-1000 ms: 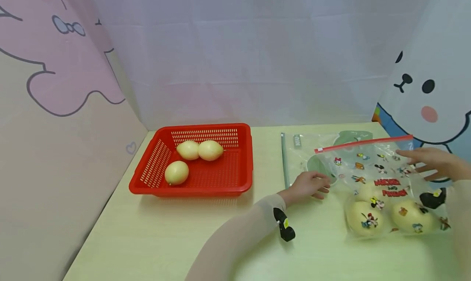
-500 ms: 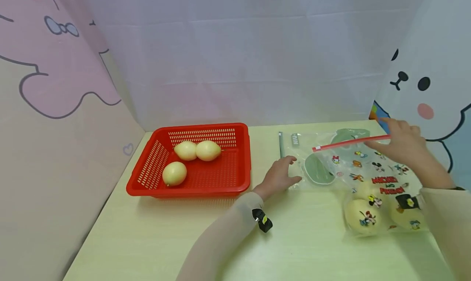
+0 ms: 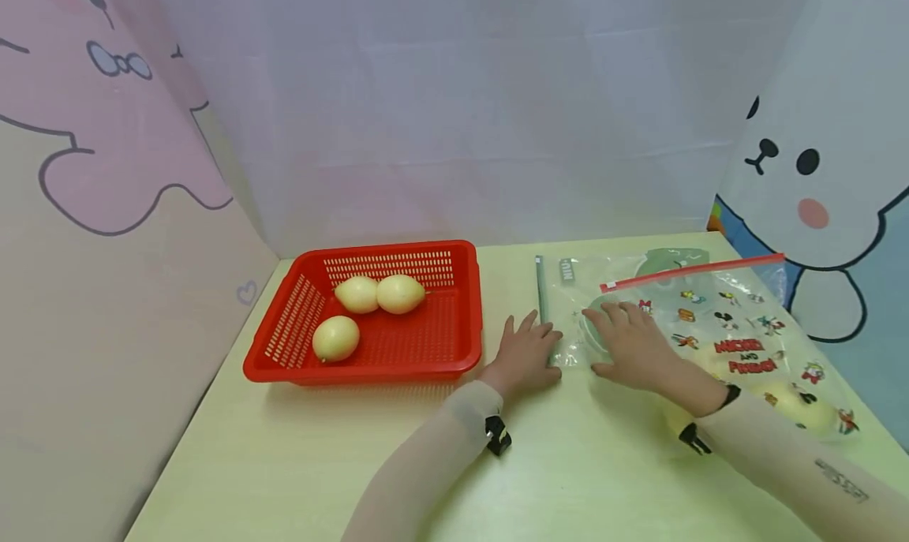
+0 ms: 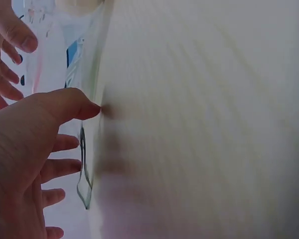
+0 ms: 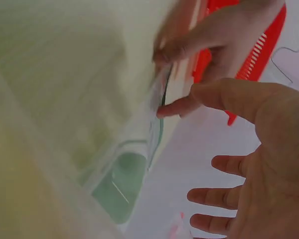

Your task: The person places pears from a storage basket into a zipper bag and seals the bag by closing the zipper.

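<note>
My left hand (image 3: 525, 356) lies at the slider-side edge of a flat clear zip bag (image 3: 566, 313) with green prints, fingers spread and touching that edge. In the left wrist view, the thumb of the left hand (image 4: 35, 129) comes down to the tabletop. My right hand (image 3: 634, 349) is over the same bag's green print, fingers spread and holding nothing; whether it touches the bag I cannot tell. Beside it, partly under the right forearm, lies a clear zip bag with a red zip (image 3: 746, 345) and cartoon prints. Pale yellow round fruits (image 3: 795, 408) show inside it, some hidden.
A red plastic basket (image 3: 408, 366) stands at the left of the table (image 3: 284, 447), with three pale yellow fruits (image 3: 336, 338) in it. A white curtain (image 3: 454, 132) hangs behind the table, and a wall with cartoon prints (image 3: 817, 171) borders the right side.
My right hand has come left from the red-zip bag to above the green-print bag. My left hand first drew back left, then settled with fingers spread at that bag's edge.
</note>
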`<act>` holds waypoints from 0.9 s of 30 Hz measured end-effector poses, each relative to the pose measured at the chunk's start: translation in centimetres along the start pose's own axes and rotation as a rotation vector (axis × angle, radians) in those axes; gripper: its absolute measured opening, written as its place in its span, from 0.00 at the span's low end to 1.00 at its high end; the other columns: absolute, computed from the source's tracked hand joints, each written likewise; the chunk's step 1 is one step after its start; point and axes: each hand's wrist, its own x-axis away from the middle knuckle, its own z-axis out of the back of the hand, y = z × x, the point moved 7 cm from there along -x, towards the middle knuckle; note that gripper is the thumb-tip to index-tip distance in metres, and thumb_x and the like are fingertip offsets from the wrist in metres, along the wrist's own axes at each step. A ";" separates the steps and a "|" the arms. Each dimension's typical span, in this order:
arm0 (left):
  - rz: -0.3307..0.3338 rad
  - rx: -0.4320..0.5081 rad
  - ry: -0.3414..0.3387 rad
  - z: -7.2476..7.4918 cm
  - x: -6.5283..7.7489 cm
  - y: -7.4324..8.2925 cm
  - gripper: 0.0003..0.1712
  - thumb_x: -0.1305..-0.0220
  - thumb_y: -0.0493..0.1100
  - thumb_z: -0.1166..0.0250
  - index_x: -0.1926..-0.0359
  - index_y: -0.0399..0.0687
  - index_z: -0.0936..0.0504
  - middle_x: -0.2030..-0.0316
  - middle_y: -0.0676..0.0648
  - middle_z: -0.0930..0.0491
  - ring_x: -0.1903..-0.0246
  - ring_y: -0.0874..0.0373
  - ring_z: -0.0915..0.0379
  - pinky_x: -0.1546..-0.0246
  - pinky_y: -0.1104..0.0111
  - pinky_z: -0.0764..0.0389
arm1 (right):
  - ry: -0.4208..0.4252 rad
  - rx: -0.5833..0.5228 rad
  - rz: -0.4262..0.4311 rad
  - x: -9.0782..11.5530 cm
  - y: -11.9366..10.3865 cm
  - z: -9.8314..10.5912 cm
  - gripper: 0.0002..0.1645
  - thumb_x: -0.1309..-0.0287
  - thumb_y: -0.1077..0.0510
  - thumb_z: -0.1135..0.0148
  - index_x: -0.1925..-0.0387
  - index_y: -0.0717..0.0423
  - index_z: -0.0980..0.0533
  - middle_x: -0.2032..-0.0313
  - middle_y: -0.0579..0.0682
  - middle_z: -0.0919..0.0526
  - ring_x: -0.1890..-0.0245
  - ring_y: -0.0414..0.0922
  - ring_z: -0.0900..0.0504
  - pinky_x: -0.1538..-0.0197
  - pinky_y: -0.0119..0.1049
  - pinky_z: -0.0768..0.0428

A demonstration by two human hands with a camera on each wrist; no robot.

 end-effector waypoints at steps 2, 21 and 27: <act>-0.011 -0.011 0.019 -0.3 0.1 -0.1 0.28 0.36 0.58 0.40 0.36 0.60 0.24 0.36 0.55 0.26 0.30 0.48 0.42 0.34 0.46 0.42 | -0.029 0.035 0.007 -0.1 -0.6 -1.5 0.46 0.55 0.50 0.22 0.38 0.64 0.33 0.42 0.71 0.31 0.41 0.72 0.34 0.42 0.70 0.36; -0.145 -0.076 0.698 7.9 2.8 0.4 0.04 0.36 0.45 0.35 0.66 0.57 0.14 0.69 0.58 0.15 0.64 0.62 0.23 0.55 0.65 0.27 | 0.534 0.035 0.207 -1.1 -2.1 0.6 0.07 0.50 0.64 0.38 0.67 0.59 0.28 0.66 0.56 0.24 0.62 0.61 0.25 0.59 0.60 0.26; -0.189 0.001 0.880 12.4 3.9 0.2 0.03 0.38 0.41 0.33 0.68 0.55 0.15 0.70 0.57 0.15 0.63 0.61 0.21 0.57 0.64 0.27 | 0.760 -0.035 0.330 -1.1 -2.4 4.3 0.10 0.39 0.61 0.53 0.68 0.62 0.27 0.69 0.57 0.23 0.68 0.62 0.26 0.66 0.58 0.29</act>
